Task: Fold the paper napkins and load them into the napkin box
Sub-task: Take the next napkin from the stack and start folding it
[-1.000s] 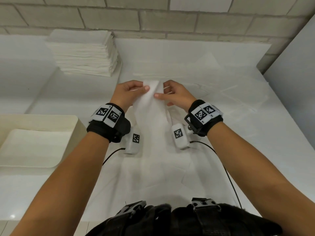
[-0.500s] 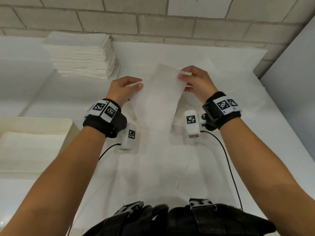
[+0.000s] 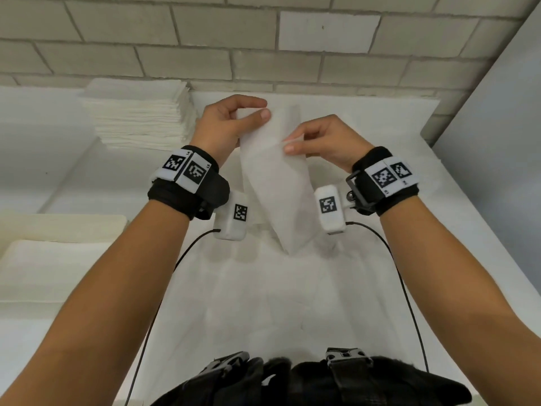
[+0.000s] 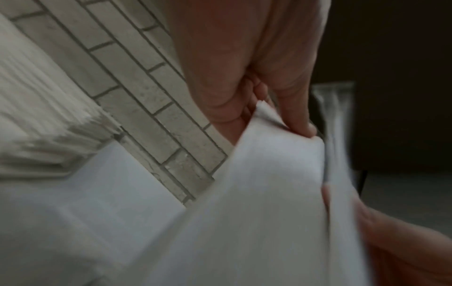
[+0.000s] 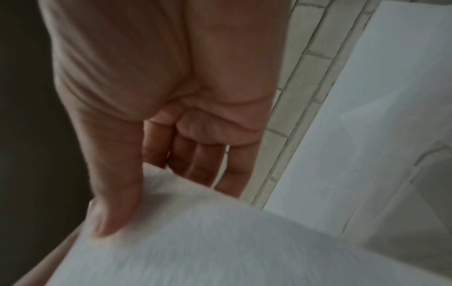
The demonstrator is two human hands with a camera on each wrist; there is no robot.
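Mid-fold: left hand (image 3: pixel 231 124) and right hand (image 3: pixel 322 142) each pinch the napkin (image 3: pixel 278 186) at frame centre, held up. Next, probably match corners, crease, then box (image 3: pixel 58 230) at left.

The table (image 3: pixel 439 259) ran from the person out to a brick wall (image 3: pixel 263 60) at its far edge. A stack of napkins (image 3: pixel 137 118) sat at the far left of the table, against the wall. The napkin box (image 3: pixel 58 230) lay at the near left. Above the middle of the table, the left hand (image 3: pixel 225 127) and the right hand (image 3: pixel 325 142) held one napkin (image 3: pixel 278 186) between them, left hand slightly farther. More sheets (image 3: pixel 263 303) lay spread on the table beneath.
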